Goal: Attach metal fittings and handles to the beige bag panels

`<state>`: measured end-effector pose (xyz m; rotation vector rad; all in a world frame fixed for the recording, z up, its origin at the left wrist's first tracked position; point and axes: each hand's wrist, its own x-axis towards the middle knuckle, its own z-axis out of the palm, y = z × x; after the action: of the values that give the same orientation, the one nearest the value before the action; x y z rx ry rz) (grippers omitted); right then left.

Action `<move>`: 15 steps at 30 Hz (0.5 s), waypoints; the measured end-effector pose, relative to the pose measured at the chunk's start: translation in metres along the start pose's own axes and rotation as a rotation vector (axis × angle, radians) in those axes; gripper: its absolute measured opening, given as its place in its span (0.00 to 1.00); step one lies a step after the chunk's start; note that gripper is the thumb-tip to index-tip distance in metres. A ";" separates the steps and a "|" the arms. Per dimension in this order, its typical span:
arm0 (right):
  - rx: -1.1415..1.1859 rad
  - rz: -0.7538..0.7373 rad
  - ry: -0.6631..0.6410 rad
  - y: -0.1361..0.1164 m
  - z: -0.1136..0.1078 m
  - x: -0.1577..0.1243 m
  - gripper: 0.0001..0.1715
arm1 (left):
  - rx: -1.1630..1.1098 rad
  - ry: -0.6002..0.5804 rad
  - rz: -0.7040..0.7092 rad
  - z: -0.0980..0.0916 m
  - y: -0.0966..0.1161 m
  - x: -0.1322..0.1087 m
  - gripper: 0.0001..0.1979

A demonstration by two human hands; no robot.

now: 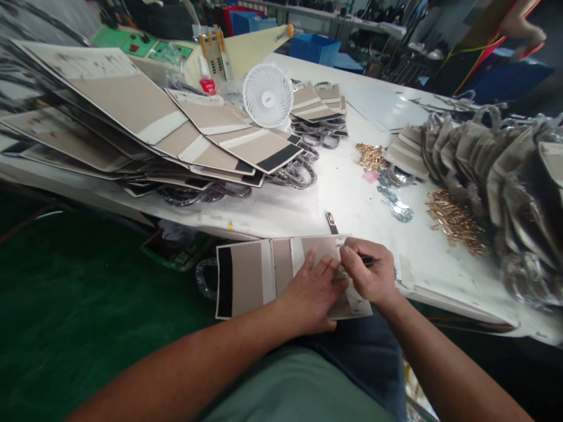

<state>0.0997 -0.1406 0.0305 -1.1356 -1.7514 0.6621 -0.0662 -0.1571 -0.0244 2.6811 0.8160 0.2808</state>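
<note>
While the left hand [313,292] pins the card panel [253,275] with spread fingers, the right hand [373,278], pinching a dark tool [368,260], needs steadiness.

Left grip [314,287] flat, fingers spread, pressing on flat beige card panel with black and white bands [250,278]. Panel overhangs near edge of white worktop [352,193].

Right grip [372,272] just beside left grip's fingertips, closed round thin dark tool [368,261]; tool tip hidden.

Small dark metal tab [332,223] on worktop just beyond both grips.

Loose heap of gold metal clips [455,220] beyond right grip, off to its right. Row of grey folded bags [497,158] farther right.

Fanned stack of large beige panels [153,117] well beyond left grip, to its left. Small round white fan [267,95] far beyond left grip.
</note>
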 end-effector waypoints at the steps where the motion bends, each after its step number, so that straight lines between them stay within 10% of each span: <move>1: 0.003 0.037 0.012 0.001 -0.004 0.000 0.27 | 0.007 0.005 0.002 -0.001 0.000 -0.001 0.46; 8: 0.398 -0.070 0.348 -0.014 -0.018 0.007 0.22 | 0.025 0.004 0.013 0.001 -0.002 0.000 0.47; 15: 0.289 0.185 0.324 0.014 0.000 -0.018 0.27 | 0.032 -0.031 -0.001 -0.008 0.000 0.001 0.45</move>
<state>0.1084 -0.1509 0.0117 -1.1372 -1.2443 0.7668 -0.0676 -0.1545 -0.0170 2.7079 0.8191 0.2271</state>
